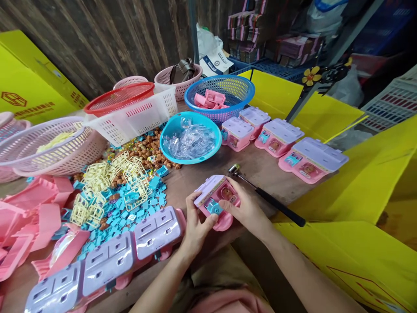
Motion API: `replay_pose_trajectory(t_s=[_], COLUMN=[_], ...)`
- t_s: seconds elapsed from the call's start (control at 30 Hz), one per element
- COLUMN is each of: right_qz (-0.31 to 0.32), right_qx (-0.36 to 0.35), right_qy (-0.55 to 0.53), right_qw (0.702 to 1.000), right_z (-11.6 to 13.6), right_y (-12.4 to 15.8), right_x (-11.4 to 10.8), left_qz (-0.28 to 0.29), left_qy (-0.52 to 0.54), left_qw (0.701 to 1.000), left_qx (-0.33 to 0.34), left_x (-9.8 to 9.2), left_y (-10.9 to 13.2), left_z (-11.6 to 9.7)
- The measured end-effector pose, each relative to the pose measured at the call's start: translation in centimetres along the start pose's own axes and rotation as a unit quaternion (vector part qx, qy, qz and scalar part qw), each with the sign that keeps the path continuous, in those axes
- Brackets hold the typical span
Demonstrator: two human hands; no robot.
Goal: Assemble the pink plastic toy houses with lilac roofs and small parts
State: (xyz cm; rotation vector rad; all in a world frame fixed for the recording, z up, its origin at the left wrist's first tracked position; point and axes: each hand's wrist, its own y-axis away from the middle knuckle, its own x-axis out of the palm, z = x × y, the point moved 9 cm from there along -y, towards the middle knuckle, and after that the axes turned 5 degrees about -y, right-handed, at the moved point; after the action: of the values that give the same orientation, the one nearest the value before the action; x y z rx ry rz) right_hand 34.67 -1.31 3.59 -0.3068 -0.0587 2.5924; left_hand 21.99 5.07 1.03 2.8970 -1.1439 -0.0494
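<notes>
A pink plastic toy with a lavender roof (208,187) sits between my two hands near the table's front edge, its front tilted up toward me. My left hand (196,224) grips its left side, with the thumb by the turquoise front piece (213,207). From the right, my right hand (245,208) closes round it, thumb against that same piece. A brown figure shows in the round window beside it. Close to my right hand lies a hammer (267,195) with a black handle. Lavender-roofed toys (158,230) stand in a row left of my left hand.
Finished-looking toys (311,163) stand at the right. Loose turquoise pieces (114,230), cream frames (96,178) and brown figures (148,148) are heaped at left, beside pink shells (48,221). A turquoise bowl (190,160) holds clear parts. Yellow cartons (352,208) flank the table.
</notes>
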Motion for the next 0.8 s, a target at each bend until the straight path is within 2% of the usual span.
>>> replay_pose_trajectory(t_s=[0.1,0.4,0.5,0.67,0.8], right_qz=[0.027,-0.03,-0.02,0.031,0.001], right_qx=[0.023,0.025,0.028,0.042,0.045], right_qy=[-0.042,0.05,0.025,-0.039,-0.025], right_qw=[0.998,0.998,0.999,0.998,0.999], right_z=[-0.6,0.8,0.5,-0.1,0.2], right_y=[0.0,0.2,0.5,1.1,1.5], right_x=[0.4,0.4,0.4,0.5,0.4], left_qz=[0.019,0.016,0.012,0.007,0.005], left_qy=[0.002,-0.024,-0.052,-0.125,-0.136], left_qw=[1.0,1.0,0.998,0.989,0.988], left_qx=[0.001,0.011,0.032,0.078,0.077], left_x=[0.3,0.6,0.8,1.1,1.1], left_y=[0.0,-0.5,-0.4,0.2,0.4], left_z=[-0.2,0.2,0.0,-0.5,-0.3])
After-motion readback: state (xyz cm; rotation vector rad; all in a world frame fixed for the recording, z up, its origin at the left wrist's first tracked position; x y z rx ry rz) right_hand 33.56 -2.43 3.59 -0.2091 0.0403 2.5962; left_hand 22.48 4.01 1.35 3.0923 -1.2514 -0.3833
